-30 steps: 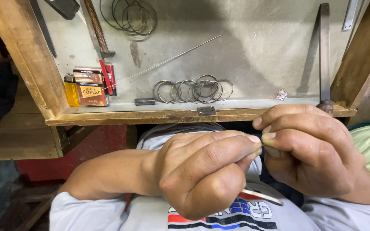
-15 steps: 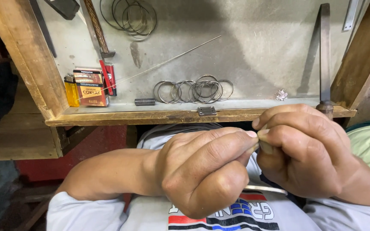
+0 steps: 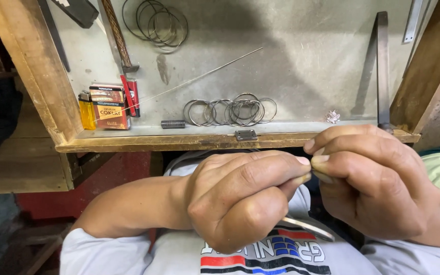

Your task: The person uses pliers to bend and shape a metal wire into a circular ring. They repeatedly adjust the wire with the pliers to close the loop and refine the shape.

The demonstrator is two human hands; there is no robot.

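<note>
Head view: the left hand [image 3: 235, 196] and the right hand [image 3: 378, 186] are brought fingertip to fingertip below the workbench's wooden front edge [image 3: 179, 142]; both are curled tight, thumbs pressed against forefingers; something tiny seems to be pinched where they meet, though what it is cannot be told; a thin metal strip [image 3: 306, 228] is seen poking out under the left hand; on the bench, wire rings [image 3: 230, 111] are laid in a row, a small spring [image 3: 172, 124] just beside them, a yellow lighter [image 3: 87, 110] against a red carton [image 3: 109, 106].
</note>
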